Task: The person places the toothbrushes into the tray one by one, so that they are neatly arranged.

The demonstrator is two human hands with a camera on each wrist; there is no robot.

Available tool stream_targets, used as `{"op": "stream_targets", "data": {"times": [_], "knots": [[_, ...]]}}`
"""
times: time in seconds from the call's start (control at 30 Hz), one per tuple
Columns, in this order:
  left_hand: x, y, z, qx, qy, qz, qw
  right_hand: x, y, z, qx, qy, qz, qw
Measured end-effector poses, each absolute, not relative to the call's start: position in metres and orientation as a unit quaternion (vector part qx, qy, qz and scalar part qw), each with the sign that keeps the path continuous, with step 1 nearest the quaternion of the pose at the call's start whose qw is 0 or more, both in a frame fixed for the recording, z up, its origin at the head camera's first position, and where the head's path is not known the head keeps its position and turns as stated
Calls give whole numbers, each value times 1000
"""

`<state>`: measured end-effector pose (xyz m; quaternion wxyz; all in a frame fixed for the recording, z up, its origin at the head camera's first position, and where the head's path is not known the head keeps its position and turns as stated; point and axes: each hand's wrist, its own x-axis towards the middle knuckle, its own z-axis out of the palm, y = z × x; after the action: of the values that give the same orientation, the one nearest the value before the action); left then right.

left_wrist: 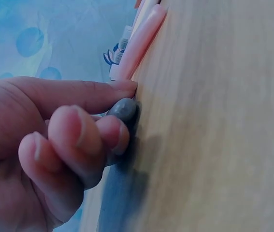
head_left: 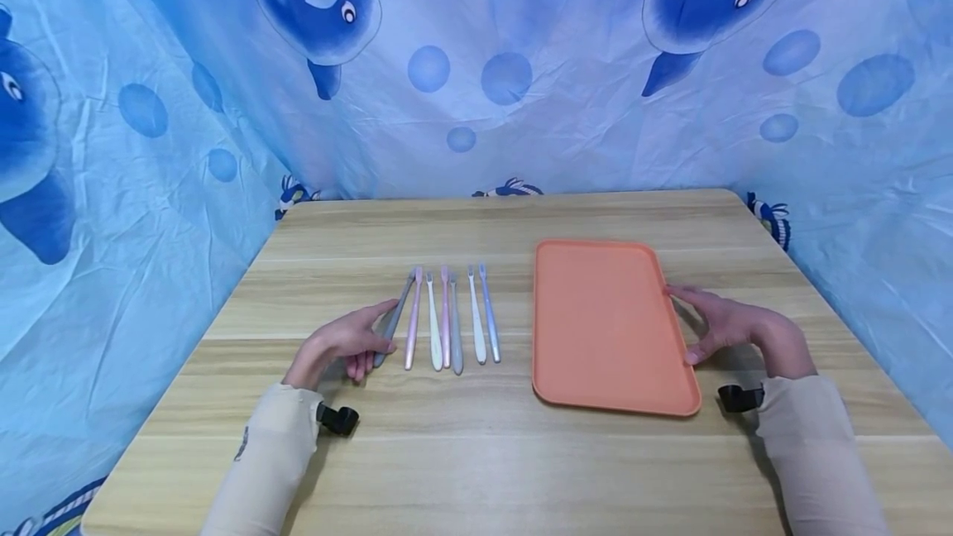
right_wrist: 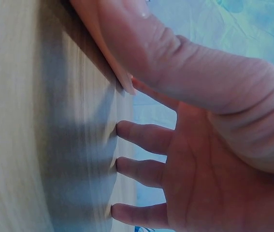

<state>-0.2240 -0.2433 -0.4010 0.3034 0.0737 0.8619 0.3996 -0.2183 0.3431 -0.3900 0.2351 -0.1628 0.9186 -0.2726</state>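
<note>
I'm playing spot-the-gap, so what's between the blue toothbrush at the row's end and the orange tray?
Just bare wooden tabletop: in the head view, nothing lies between the blue toothbrush and the orange tray.

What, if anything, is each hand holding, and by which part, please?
The left hand pinches the leftmost gray toothbrush near the handle's end; the right hand only touches the tray's right rim.
</note>
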Motion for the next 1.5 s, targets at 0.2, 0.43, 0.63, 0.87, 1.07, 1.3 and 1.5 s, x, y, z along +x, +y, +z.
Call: {"op": "stream_targets", "data": {"times": [0.2,0.43,0.63,0.87,1.07,1.3,1.5], "knots": [[-225,-244,-400,78,851,418,307,-219,345,-391,-168,919,-276,229],[-228,-245,-400,78,831,450,318,-219,347,-390,-171,916,-282,229],[-230,-244,-398,79,804,496,319,-219,346,-389,-169,915,-281,233],[-228,-237,-393,86,770,542,325,-220,346,-388,-164,921,-265,234],[-225,-226,-389,94,766,548,322,-221,345,-389,-173,923,-256,228],[-225,-209,-379,108,760,557,316,-221,345,-388,-174,920,-263,233],[-226,-188,-368,97,769,551,309,-221,346,-389,-168,922,-261,233]]}}
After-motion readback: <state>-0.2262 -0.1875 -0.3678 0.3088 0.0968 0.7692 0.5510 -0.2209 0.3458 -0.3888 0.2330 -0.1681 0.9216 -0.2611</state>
